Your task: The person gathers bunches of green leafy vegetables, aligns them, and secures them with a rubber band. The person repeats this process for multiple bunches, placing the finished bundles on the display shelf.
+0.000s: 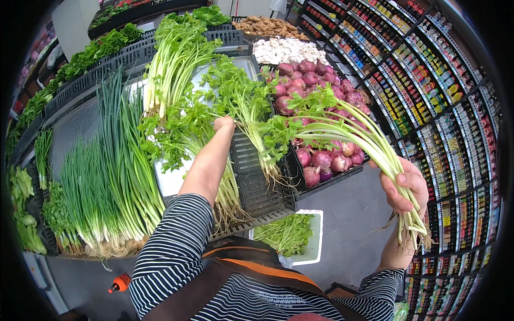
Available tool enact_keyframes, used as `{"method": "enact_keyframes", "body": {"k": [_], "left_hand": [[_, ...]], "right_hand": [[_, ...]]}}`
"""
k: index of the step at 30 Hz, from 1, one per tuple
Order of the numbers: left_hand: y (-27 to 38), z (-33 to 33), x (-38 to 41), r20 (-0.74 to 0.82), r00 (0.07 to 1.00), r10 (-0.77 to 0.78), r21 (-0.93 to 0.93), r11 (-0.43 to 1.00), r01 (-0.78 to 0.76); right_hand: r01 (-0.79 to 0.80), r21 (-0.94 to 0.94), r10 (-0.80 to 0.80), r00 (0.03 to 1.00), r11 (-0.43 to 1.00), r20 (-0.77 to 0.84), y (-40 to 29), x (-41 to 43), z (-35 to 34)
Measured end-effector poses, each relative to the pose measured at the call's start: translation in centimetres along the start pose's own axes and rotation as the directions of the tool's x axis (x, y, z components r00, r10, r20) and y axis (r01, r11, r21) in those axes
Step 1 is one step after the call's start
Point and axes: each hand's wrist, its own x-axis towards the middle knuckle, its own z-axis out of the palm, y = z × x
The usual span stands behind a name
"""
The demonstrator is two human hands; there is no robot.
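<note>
My right hand (405, 186) is closed around the pale stalks of a celery bunch (361, 132), its roots hanging below the fist and its leaves drooping left over red onions. Ahead of me, my left hand (224, 123) reaches onto the vegetable stand, between a leafy celery bunch on its left and a rooted celery bunch (257, 128) on its right. A thin stem shows at the left fingers; whether they grip it is hard to tell. Thicker celery (172, 68) lies farther back. More rooted celery (225, 192) lies beneath my left forearm.
Green onions (120, 160) and chives fill the stand's left part. Red onions (321, 160), garlic (289, 50) and ginger (269, 28) sit in crates at right. A white foam box (317, 240) with loose greens is on the floor below. Shelves of jars and bottles (433, 100) line the right side.
</note>
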Motion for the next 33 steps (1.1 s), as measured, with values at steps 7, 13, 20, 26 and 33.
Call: {"method": "enact_keyframes", "body": {"k": [7, 13, 20, 26, 33], "left_hand": [[4.5, -8.1, -13.2, 0.551, 0.796, 0.251, -0.309, 0.947, -0.085], [13.2, -25.1, -24.6, 0.695, 0.401, 0.597, -0.352, 0.769, -0.533], [9.1, -34.3, -28.7, 0.663, 0.380, 0.645, -0.204, 0.644, -0.737], [-3.3, -32.7, -25.8, 0.554, 0.696, 0.457, 0.077, 0.804, -0.590], [-12.7, -34.0, -23.2, 0.535, 0.610, 0.584, 0.369, 0.488, -0.791]], "right_hand": [[0.056, -0.085, -0.058, 0.998, 0.995, -0.019, 0.0, 2.8, 0.1], [0.126, -0.146, -0.103, 0.982, 0.981, 0.157, 1.3, 9.8, 2.5], [0.081, -0.086, -0.059, 0.971, 0.993, 0.231, 8.7, 18.9, 9.6], [-0.067, -0.003, 0.066, 0.977, 0.998, 0.202, 26.2, 22.8, 15.4], [-0.314, 0.295, 0.269, 0.945, 0.902, 0.184, 38.1, 21.3, 15.1]]}}
